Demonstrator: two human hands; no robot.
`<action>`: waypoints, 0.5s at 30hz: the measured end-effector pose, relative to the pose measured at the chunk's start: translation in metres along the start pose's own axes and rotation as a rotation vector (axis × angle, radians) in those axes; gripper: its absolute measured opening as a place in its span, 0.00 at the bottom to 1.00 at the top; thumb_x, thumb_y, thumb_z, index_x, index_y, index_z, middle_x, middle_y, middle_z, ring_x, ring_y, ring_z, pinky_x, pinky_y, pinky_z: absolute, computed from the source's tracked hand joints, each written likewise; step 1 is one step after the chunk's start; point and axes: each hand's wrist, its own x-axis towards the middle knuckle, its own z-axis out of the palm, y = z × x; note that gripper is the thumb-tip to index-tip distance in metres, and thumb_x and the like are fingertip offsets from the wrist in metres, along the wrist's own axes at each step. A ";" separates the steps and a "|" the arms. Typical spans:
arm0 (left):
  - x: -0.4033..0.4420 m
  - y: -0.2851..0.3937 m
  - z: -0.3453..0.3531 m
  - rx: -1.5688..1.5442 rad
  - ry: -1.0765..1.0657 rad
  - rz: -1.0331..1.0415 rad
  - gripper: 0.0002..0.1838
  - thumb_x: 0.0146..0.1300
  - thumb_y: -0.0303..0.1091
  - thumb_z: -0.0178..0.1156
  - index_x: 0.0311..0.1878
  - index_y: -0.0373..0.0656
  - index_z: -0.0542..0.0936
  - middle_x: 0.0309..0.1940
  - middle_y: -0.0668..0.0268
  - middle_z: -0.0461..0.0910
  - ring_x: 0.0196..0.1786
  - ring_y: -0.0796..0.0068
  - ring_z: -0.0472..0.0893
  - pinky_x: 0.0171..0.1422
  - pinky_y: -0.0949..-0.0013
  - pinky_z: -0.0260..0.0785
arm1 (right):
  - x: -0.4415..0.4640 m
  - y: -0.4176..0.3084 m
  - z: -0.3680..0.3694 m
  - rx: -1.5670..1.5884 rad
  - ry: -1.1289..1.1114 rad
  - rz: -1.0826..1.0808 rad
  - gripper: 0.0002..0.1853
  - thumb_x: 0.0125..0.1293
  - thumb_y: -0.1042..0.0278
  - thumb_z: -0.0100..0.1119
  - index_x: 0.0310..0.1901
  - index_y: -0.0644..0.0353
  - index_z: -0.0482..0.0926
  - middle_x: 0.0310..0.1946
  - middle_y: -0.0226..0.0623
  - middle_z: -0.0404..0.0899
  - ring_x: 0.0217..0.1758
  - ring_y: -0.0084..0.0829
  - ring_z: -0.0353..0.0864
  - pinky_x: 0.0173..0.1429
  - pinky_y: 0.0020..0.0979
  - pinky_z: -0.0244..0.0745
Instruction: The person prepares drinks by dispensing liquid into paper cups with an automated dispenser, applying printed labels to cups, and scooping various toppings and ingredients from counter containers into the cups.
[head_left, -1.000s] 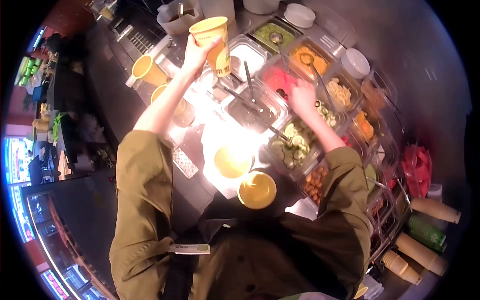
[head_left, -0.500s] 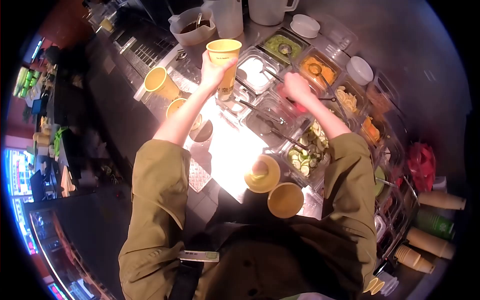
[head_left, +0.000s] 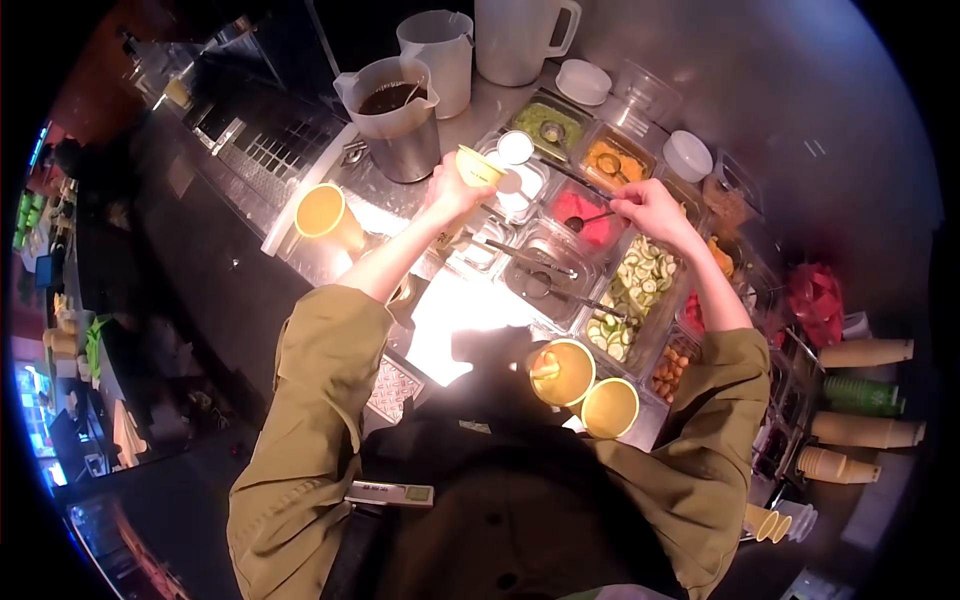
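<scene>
My left hand (head_left: 455,192) is wrapped round a yellow paper cup (head_left: 479,167), which tilts over the edge of the topping containers. In my right hand (head_left: 652,212) is the dark handle of a ladle (head_left: 515,147). Its round bowl, full of something white, is raised beside the cup's rim, above a clear container of white food (head_left: 522,190). Below my right hand sits a container of pink-red food (head_left: 588,225) with its own spoon. Sliced cucumbers (head_left: 640,280) fill a longer container nearer me.
Two yellow cups stand close to my body, one with pale pieces inside (head_left: 562,372) and one beside it (head_left: 610,408). Another yellow cup (head_left: 321,211) is at the left. A jug of dark liquid (head_left: 395,120) stands behind my left hand. Stacked cups (head_left: 865,430) lie at the right.
My right hand has moved from over the pink food towards the right, and the ladle has come up filled with white. The cup in my left hand has gone from upright to tilted.
</scene>
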 end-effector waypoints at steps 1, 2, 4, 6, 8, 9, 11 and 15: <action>0.002 0.002 0.001 -0.004 -0.016 0.019 0.44 0.33 0.41 0.73 0.55 0.37 0.63 0.46 0.54 0.74 0.50 0.61 0.74 0.54 0.65 0.66 | -0.002 -0.003 -0.006 -0.090 -0.006 -0.063 0.07 0.55 0.69 0.55 0.29 0.65 0.78 0.14 0.30 0.73 0.18 0.20 0.71 0.24 0.24 0.64; 0.004 0.004 0.004 -0.013 0.019 0.048 0.45 0.32 0.41 0.73 0.56 0.37 0.63 0.47 0.54 0.73 0.51 0.61 0.74 0.54 0.65 0.66 | -0.008 -0.014 -0.007 -0.282 0.084 -0.193 0.07 0.54 0.69 0.55 0.29 0.64 0.78 0.15 0.33 0.74 0.18 0.24 0.73 0.24 0.25 0.65; 0.008 0.010 0.012 -0.029 0.087 0.104 0.46 0.32 0.40 0.73 0.57 0.38 0.61 0.48 0.54 0.71 0.53 0.60 0.72 0.56 0.65 0.65 | -0.029 -0.044 -0.004 -0.666 0.261 -0.452 0.07 0.53 0.69 0.56 0.30 0.63 0.77 0.15 0.38 0.75 0.20 0.32 0.76 0.25 0.29 0.68; 0.005 0.022 0.008 -0.216 0.099 0.165 0.44 0.34 0.39 0.72 0.56 0.37 0.60 0.50 0.54 0.70 0.54 0.61 0.71 0.58 0.65 0.64 | -0.040 -0.053 0.000 -1.155 0.275 -0.544 0.13 0.48 0.73 0.53 0.39 0.59 0.75 0.16 0.38 0.71 0.19 0.36 0.75 0.24 0.32 0.70; 0.005 0.030 0.006 -0.356 0.163 0.238 0.43 0.35 0.38 0.72 0.55 0.36 0.61 0.49 0.55 0.70 0.53 0.62 0.71 0.58 0.65 0.63 | -0.046 -0.051 0.002 -1.198 0.403 -0.681 0.17 0.47 0.74 0.51 0.43 0.58 0.73 0.15 0.35 0.68 0.17 0.34 0.73 0.22 0.33 0.69; 0.006 0.030 0.006 -0.412 0.161 0.211 0.42 0.36 0.37 0.71 0.54 0.35 0.60 0.49 0.54 0.70 0.53 0.63 0.71 0.58 0.66 0.63 | -0.049 -0.055 0.001 -1.148 0.417 -0.674 0.16 0.47 0.75 0.53 0.42 0.60 0.74 0.15 0.33 0.69 0.18 0.33 0.74 0.23 0.31 0.69; 0.003 0.032 0.004 -0.459 0.184 0.222 0.43 0.35 0.37 0.71 0.55 0.36 0.58 0.49 0.52 0.68 0.54 0.59 0.70 0.58 0.63 0.63 | -0.049 -0.050 -0.001 -0.670 0.354 -0.477 0.12 0.53 0.74 0.55 0.40 0.65 0.76 0.19 0.35 0.73 0.18 0.27 0.73 0.23 0.25 0.66; 0.013 0.032 0.001 -0.442 0.202 0.185 0.43 0.36 0.37 0.71 0.55 0.35 0.57 0.49 0.51 0.67 0.54 0.56 0.69 0.58 0.61 0.62 | -0.039 -0.031 -0.009 0.219 0.180 0.021 0.11 0.60 0.72 0.52 0.41 0.68 0.77 0.18 0.24 0.71 0.20 0.14 0.67 0.23 0.19 0.61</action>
